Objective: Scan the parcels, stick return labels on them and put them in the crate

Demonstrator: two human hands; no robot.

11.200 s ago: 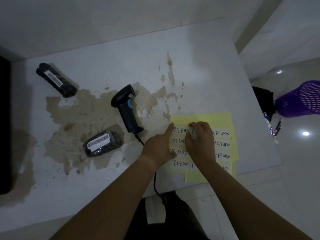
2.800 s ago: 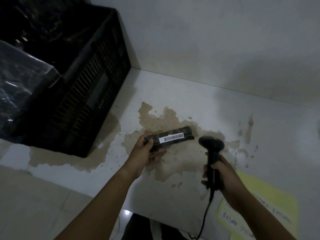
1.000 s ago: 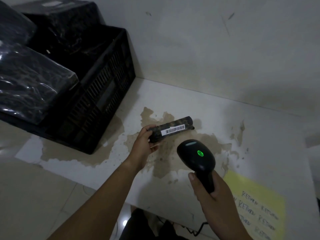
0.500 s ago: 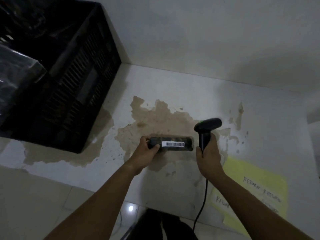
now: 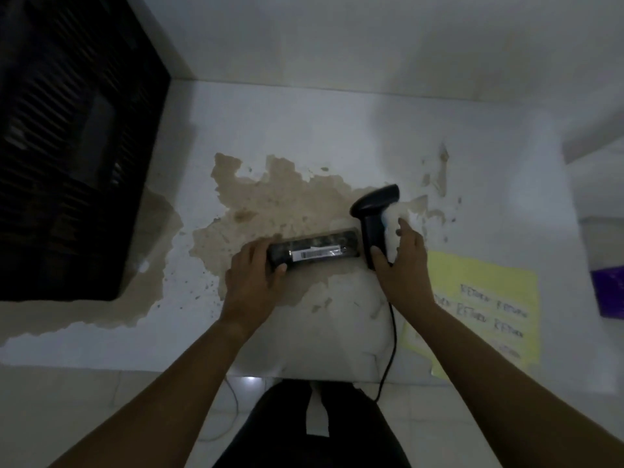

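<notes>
A long black wrapped parcel (image 5: 324, 248) with a white barcode label lies on the stained white table (image 5: 304, 130). My left hand (image 5: 253, 282) grips its left end. My right hand (image 5: 401, 268) holds the handle of the black barcode scanner (image 5: 371, 214), which stands just right of the parcel's right end, its head up and tilted to the right. Yellow sheets of handwritten RETURN labels (image 5: 483, 298) lie on the table to the right of my right hand. The black slatted crate (image 5: 67, 146) stands at the far left.
The scanner's cable (image 5: 388, 349) hangs over the table's front edge between my arms. A brown stain spreads under the parcel. A purple thing (image 5: 607, 288) shows at the right edge, off the table. The wall runs along the back.
The scanner has come down from the air to stand beside the parcel's right end. My left hand has lowered the parcel flat onto the table.
</notes>
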